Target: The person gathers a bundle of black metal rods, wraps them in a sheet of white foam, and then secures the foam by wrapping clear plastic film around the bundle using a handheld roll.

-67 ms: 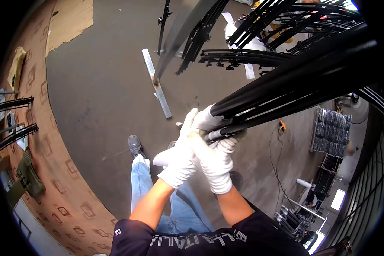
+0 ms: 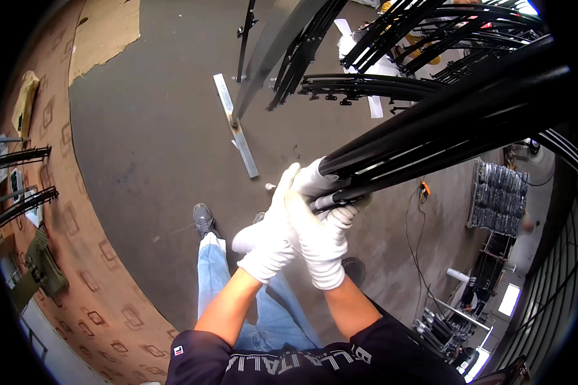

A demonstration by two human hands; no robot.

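Both my hands wear white gloves and meet at the near end of a bundle of long black tubes [image 2: 430, 131]. A pale grey-white wrap [image 2: 310, 179] covers the ends of the tubes there. My left hand [image 2: 273, 224] is closed against the wrap from the left, its fingers pointing up along it. From the right, my right hand [image 2: 321, 240] curls round the same end, close under the lower tubes. The gloves overlap and hide part of each other and of the wrap. The bundle slants up to the right, past my right side.
Racks of curved black metal parts [image 2: 372, 85] hang at the far right. A metal post stands on a flat bar foot [image 2: 244, 151] ahead. A patterned tan covering [image 2: 96, 256] runs along the left. Right of me, a cable with an orange end [image 2: 425, 188] trails near a silvery stack [image 2: 499, 199].
My right hand has shifted very slightly to the left. Both hands keep their grip, and the bundle stays at nearly the same slant.
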